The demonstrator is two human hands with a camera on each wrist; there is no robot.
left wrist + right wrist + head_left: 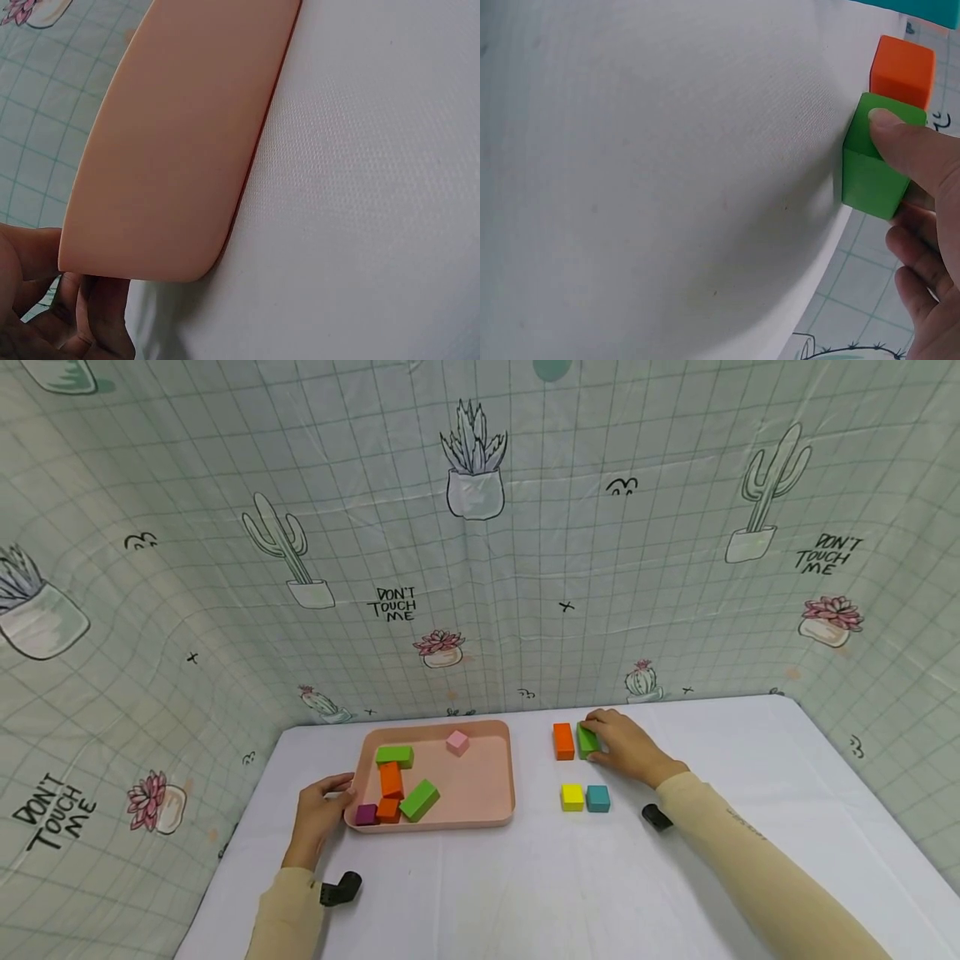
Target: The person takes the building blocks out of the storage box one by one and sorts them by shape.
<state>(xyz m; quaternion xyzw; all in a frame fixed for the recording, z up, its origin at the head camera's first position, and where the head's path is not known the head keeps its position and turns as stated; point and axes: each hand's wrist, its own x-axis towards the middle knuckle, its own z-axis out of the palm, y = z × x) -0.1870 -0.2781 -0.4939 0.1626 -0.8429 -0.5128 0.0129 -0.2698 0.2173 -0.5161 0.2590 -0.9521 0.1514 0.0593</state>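
We see the sleeved right arm [757, 852] reach obliquely forward, the left forearm [288, 918] showing shorter in the head view. In the pink tray [483, 785] we find two green blocks [420, 800], an orange block [392, 780], an orange cube [387, 811], a purple cube [367, 814] and a pink cube [457, 742]. The left hand [318, 814] clasps the tray's left edge, fingers bent. Right of the tray, the right hand [626, 747] pinches a third green block [587, 740] between thumb and fingers, beside another orange block [563, 742]; yellow [572, 797] and teal cubes [597, 799] lie nearer us. The right-wrist view shows us the thumbnail, indistinct in the head view.
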